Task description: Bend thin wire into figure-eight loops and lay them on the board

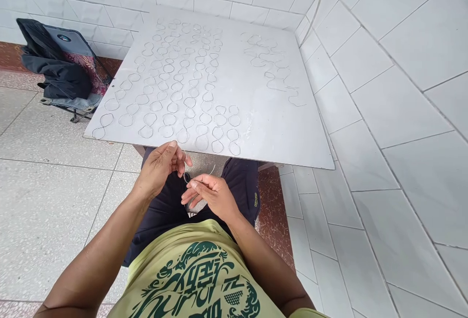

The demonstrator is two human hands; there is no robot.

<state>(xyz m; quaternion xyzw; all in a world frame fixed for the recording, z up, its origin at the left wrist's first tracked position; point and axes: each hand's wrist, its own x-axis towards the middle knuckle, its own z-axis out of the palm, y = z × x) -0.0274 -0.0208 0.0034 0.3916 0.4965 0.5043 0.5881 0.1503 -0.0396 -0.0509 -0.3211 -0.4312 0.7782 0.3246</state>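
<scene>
Both of my hands are held over my lap, just below the near edge of a white board (pixel 278 128). My left hand (pixel 163 164) pinches one end of a thin silver wire (pixel 188 177). My right hand (pixel 212 194) pinches the same wire a little lower, fingers pressed together. The wire curves between the two hands and a short end sticks up to the right. On the board lie several rows of bent figure-eight wire loops (pixel 175 89), and further right a looser group of wavy wire pieces (pixel 274 72).
The board rests on a low support against a white tiled wall (pixel 395 89) on the right. A folding chair with dark clothing and a bag (pixel 62 69) stands at the back left. A speckled grey floor (pixel 47 186) spreads to the left.
</scene>
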